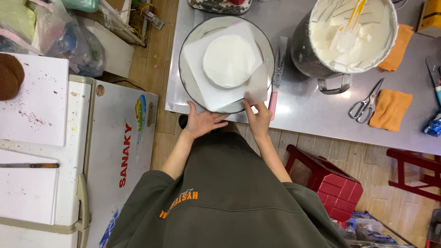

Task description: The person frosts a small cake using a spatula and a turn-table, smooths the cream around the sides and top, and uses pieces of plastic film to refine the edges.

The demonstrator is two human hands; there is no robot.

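Note:
A round white frosted cake (228,60) sits on a white square sheet on a metal turntable (189,78) at the near edge of a steel table. My right hand (258,119) holds a pale translucent scraper (257,85) upright against the cake's right side. My left hand (202,121) rests on the turntable's near rim, fingers spread along it, holding nothing.
A large metal pot of white cream (351,34) with an orange-handled spatula stands at the right. A pink-handled palette knife (277,73), scissors (366,102) and orange cloths (389,109) lie on the steel table (312,110). A white chest freezer (117,151) is at the left, red stools (337,188) below.

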